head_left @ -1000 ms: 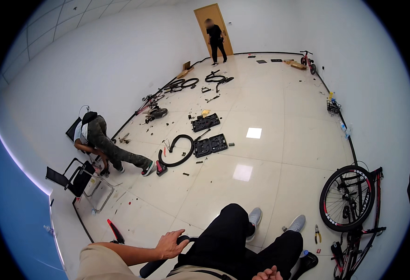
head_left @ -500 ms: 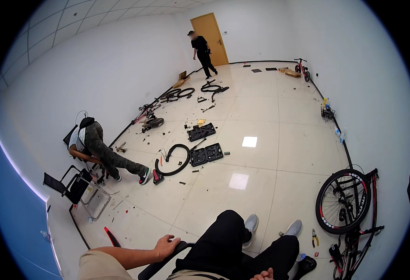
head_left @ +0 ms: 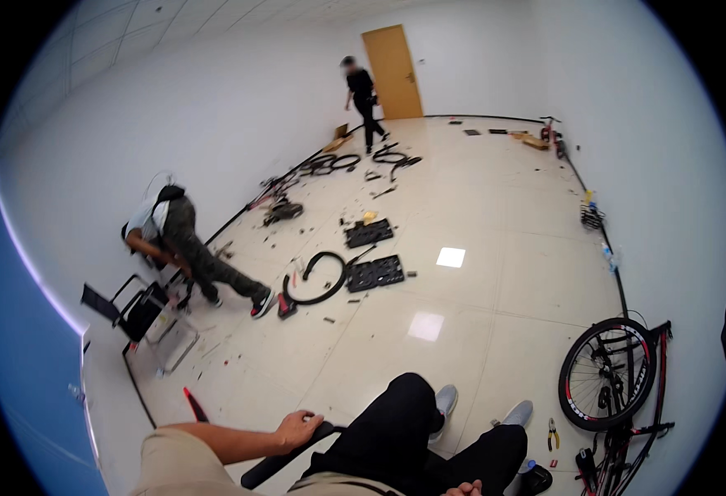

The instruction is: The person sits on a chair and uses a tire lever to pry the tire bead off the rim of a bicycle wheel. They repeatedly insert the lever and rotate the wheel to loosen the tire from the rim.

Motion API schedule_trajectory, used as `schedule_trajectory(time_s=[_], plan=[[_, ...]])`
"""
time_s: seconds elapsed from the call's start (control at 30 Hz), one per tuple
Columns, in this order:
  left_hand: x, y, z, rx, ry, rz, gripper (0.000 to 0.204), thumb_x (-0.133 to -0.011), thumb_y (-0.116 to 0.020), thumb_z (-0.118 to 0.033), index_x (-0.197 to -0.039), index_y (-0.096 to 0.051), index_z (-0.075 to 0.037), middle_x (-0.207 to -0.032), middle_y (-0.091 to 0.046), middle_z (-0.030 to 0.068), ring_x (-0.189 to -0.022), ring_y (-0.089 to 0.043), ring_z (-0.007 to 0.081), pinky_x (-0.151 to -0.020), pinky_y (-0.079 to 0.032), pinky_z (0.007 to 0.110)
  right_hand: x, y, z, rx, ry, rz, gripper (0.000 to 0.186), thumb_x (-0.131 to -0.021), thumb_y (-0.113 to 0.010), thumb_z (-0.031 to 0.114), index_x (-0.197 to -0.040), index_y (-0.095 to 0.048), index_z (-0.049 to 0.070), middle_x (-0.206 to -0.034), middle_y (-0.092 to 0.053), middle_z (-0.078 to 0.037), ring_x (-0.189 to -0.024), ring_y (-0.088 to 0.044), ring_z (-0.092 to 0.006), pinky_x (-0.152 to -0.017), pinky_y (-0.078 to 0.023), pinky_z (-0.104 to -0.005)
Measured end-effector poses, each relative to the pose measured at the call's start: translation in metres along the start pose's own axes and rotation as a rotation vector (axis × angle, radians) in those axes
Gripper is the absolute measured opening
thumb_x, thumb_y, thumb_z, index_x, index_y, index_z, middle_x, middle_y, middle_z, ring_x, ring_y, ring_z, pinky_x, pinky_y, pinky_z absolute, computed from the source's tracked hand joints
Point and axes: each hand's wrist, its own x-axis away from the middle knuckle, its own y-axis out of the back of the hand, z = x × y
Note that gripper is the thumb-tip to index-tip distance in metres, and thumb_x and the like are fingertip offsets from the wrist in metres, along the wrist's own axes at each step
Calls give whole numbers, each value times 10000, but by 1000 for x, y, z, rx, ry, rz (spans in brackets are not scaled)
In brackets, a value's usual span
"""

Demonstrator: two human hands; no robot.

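My left hand (head_left: 299,427) lies on the padded end of a black chair armrest (head_left: 276,467), its fingers curled over the pad. In my lap, at the lower edge, my right hand (head_left: 465,489) shows only its curled fingertips; what they hold, if anything, is hidden. To the right of my legs, yellow-handled pliers (head_left: 553,434) lie on the floor. Beyond them a bicycle wheel (head_left: 607,374) with a black tyre leans by a dark bicycle frame (head_left: 645,446) along the right wall.
A person (head_left: 189,244) bends over beside a black folding chair (head_left: 144,310) at the left. Another person (head_left: 364,103) stands near the wooden door (head_left: 392,73). On the floor lie a loose tyre (head_left: 315,299), black tool cases (head_left: 375,273), a red-black tool (head_left: 286,305) and many scattered bicycle parts.
My view has tilted and shifted slightly, so the room sits lower and farther right. The far person has changed step by the door. My left hand stays on the armrest, my right in my lap.
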Motion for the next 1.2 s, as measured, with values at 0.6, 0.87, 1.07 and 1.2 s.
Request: schedule_trajectory(time_s=[0.6,0.87,1.07,1.2], plan=[[24,13,-21,73,-45,-14,765,-879,-694,-498,-1423,-515,10,-1114,-707,171,-1070,-668,287,-975,-514,368,3,4,9,-29,-78,74,345,-1068,-455,286,-1120,-630,-6,-984,-590,-106,-831,-515,-239,-774,-449,-380],[19,5,-7,130,-123,-77,648,-864,-748,-434,-1355,-587,-42,-975,-731,117,-924,-697,251,-864,-550,370,2,9,9,-58,-100,103,329,-1071,-446,275,-1135,-605,-6,-986,-578,-105,-824,-506,-244,-767,-451,-381],[21,7,-11,100,-77,-52,731,-806,-692,-481,-1393,-567,-63,-1163,-695,145,-1100,-663,310,-952,-525,395,5,0,6,-72,-62,51,282,-1080,-451,248,-1124,-580,1,-983,-549,-102,-816,-478,-244,-767,-437,-395],[26,9,-15,65,-117,0,790,-808,-698,-502,-1432,-527,-49,-1220,-673,141,-1146,-640,300,-982,-512,395,7,-2,10,-81,-62,39,300,-1090,-436,272,-1139,-575,11,-986,-547,-99,-812,-467,-239,-765,-429,-394]])
